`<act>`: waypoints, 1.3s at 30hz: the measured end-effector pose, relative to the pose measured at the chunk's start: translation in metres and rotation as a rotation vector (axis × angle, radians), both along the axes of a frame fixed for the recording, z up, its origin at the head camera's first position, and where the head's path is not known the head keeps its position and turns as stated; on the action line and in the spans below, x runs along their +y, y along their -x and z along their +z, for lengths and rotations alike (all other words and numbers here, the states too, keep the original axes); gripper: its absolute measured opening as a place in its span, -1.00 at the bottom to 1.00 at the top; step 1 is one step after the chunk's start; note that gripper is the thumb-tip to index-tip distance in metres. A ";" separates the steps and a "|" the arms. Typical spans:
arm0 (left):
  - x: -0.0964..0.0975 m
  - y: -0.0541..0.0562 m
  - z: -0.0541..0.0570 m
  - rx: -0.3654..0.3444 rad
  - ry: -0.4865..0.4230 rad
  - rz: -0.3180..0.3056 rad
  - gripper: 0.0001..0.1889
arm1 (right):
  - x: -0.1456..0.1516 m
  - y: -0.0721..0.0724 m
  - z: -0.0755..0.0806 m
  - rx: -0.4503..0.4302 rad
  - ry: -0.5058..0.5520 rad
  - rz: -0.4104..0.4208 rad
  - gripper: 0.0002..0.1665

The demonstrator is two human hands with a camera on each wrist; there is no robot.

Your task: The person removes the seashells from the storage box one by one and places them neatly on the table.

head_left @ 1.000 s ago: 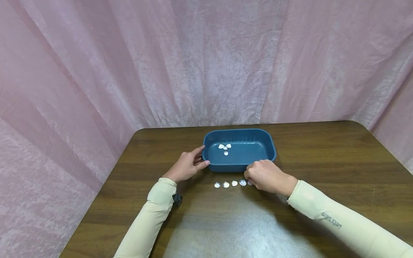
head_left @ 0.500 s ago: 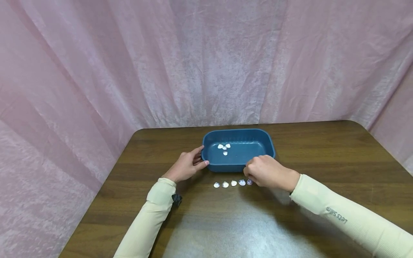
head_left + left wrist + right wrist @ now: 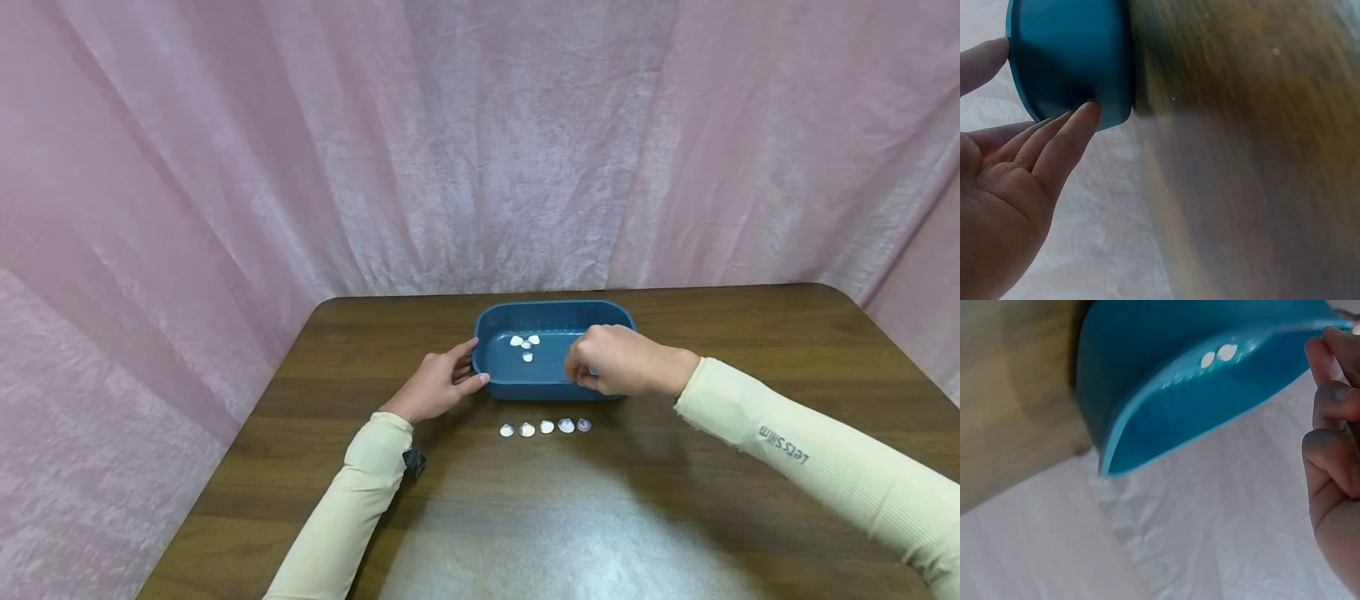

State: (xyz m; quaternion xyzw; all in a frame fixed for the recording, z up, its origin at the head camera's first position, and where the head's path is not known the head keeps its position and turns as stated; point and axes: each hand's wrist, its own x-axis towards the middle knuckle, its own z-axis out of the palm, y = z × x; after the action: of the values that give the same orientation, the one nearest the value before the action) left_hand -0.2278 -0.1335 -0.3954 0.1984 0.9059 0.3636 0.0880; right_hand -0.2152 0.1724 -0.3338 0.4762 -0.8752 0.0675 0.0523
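In the head view, a blue rectangular tray (image 3: 532,390) stands on the table with several small white shells (image 3: 528,357) inside at the left. My left hand (image 3: 435,385) rests against its left end. The left wrist view shows those fingers nearly straight on the outer wall and one fingertip at the rim. Over the tray's near right part hovers my right hand (image 3: 618,360), fingers curled and tips pinched together. A pale bit of a shell (image 3: 1355,329) shows at the fingertips in the right wrist view, mostly hidden. In front of the tray lie several shells (image 3: 547,427) in a row.
The brown wooden table (image 3: 675,533) has rounded far corners. Behind and beside it hangs a pink velvety curtain (image 3: 480,167). A black strap (image 3: 413,463) sits at the left wrist.
My right hand has lifted from the right end of the shell row and moved away from me, over the tray. The row of shells is now fully uncovered. My left hand has stayed put.
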 end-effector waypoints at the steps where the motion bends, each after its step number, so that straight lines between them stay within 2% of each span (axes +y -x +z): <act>1: 0.000 0.000 0.000 -0.002 0.000 0.000 -0.24 | 0.001 0.004 0.002 -0.011 -0.005 -0.009 -0.83; 9: 0.001 0.000 0.000 -0.005 -0.006 0.007 -0.24 | 0.001 0.030 0.017 -0.068 -0.040 -0.065 -0.79; 16: 0.002 0.001 0.000 -0.004 -0.012 0.000 -0.24 | -0.004 0.050 0.020 -0.103 -0.035 -0.081 -0.79; 27: 0.001 -0.001 0.000 -0.006 -0.017 0.015 -0.24 | -0.032 0.076 0.008 -0.211 -0.048 -0.109 -0.77; 34: 0.001 -0.001 -0.002 0.008 -0.035 0.005 -0.24 | -0.052 0.091 0.000 -0.233 -0.068 -0.136 -0.75; 39: 0.001 0.000 -0.002 0.010 -0.023 0.011 -0.24 | -0.062 0.102 -0.011 -0.249 -0.108 -0.208 -0.81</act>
State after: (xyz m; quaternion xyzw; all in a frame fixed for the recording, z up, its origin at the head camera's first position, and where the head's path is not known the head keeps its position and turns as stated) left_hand -0.2274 -0.1325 -0.3974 0.1962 0.9033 0.3732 0.0790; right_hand -0.3172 0.1108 -0.3445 0.3732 -0.9218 0.0728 -0.0754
